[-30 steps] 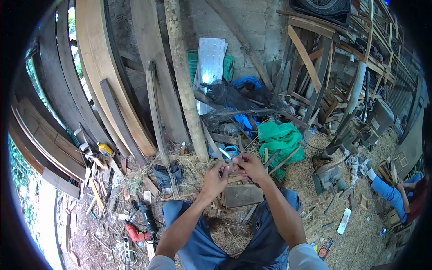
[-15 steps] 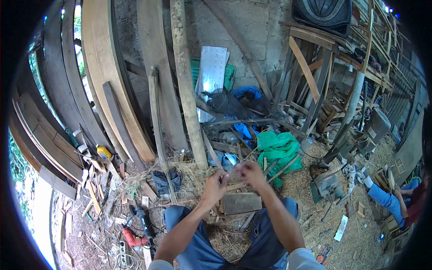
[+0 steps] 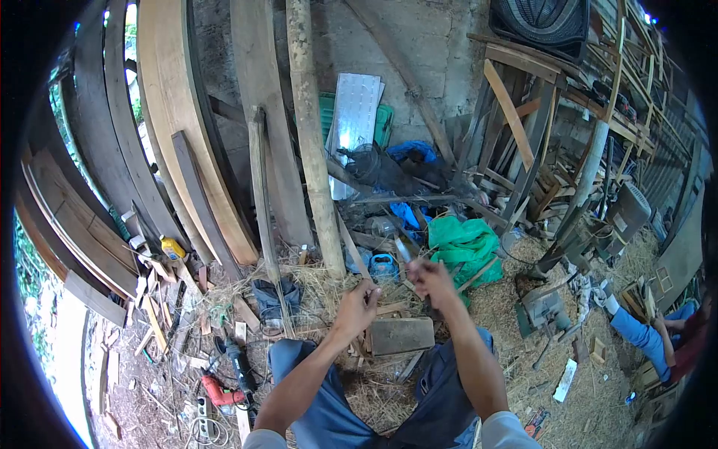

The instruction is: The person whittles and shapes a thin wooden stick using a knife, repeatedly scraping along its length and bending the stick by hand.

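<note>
My left hand (image 3: 356, 305) is closed, thumb and fingers pinched around the lower end of a thin wooden strip (image 3: 353, 247) that slants up and left past the bamboo pole. To its right, my right hand (image 3: 434, 286) is curled and slightly blurred. A narrow, shiny knife (image 3: 403, 248) points up and left from it; the handle is hidden in the fingers. Below both hands, between my knees, lies a grey wooden block (image 3: 402, 337). Just beyond the hands sits a small blue container (image 3: 383, 266).
A green plastic sheet (image 3: 465, 251) lies ahead on the right. The bamboo pole (image 3: 314, 150) and tall planks (image 3: 168, 105) lean ahead and left. A red drill (image 3: 222, 391) and an angle grinder (image 3: 241, 367) lie by my left leg. Another person (image 3: 658, 337) sits far right.
My right hand has moved right and slightly up with the knife, away from my left hand, uncovering more of the blue container. The left hand has stayed nearly in place.
</note>
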`<state>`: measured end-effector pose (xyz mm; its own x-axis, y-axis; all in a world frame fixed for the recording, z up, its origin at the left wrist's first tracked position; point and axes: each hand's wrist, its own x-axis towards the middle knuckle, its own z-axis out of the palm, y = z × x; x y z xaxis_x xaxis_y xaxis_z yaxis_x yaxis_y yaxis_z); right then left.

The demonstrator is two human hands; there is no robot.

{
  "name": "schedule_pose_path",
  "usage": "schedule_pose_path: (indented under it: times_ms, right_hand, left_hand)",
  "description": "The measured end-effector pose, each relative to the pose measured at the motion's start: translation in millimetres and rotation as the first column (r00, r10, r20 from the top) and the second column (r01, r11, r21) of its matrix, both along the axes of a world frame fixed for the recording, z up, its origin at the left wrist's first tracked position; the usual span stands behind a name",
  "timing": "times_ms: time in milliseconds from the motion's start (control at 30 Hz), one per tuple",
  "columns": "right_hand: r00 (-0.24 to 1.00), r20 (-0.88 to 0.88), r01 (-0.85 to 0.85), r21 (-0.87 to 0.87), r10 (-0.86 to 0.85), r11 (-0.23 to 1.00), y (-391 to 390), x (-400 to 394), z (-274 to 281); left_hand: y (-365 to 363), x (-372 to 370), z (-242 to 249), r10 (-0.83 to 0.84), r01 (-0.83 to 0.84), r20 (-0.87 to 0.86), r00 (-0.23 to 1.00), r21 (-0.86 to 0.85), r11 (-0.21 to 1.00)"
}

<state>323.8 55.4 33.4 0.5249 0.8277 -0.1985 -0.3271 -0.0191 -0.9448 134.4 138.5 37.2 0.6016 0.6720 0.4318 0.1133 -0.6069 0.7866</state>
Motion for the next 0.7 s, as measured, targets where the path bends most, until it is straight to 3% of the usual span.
schedule_pose_path:
  times_ms: [167,333,533,633,700]
  right_hand:
    - [0.976,-0.055,-0.208,0.013,0.208,0.978,5.8,-22.4,-4.5]
    - [0.981,0.010,-0.194,0.029,0.193,0.981,1.9,-11.8,9.0]
    - [0.979,0.047,-0.200,0.044,0.198,0.979,3.8,-14.1,3.9]
    - [0.929,0.307,-0.203,-0.039,0.205,0.978,3.2,-35.1,-0.9]
    - [0.950,0.276,-0.140,-0.032,0.143,0.990,5.4,-35.0,1.8]
  left_hand:
    - [3.3,-0.5,-8.2,-0.029,0.029,0.017,0.999,-0.011,1.000]
    - [0.0,3.1,-0.6,-0.042,0.038,-0.073,0.996,-0.055,0.998]
    - [-0.4,4.2,-0.9,-0.029,0.021,-0.064,0.998,-0.127,0.992]
    - [1.4,1.5,-1.0,-0.039,0.035,-0.035,0.999,-0.116,0.993]
    - [3.4,-0.5,-3.3,-0.040,0.038,-0.015,0.999,-0.107,0.994]
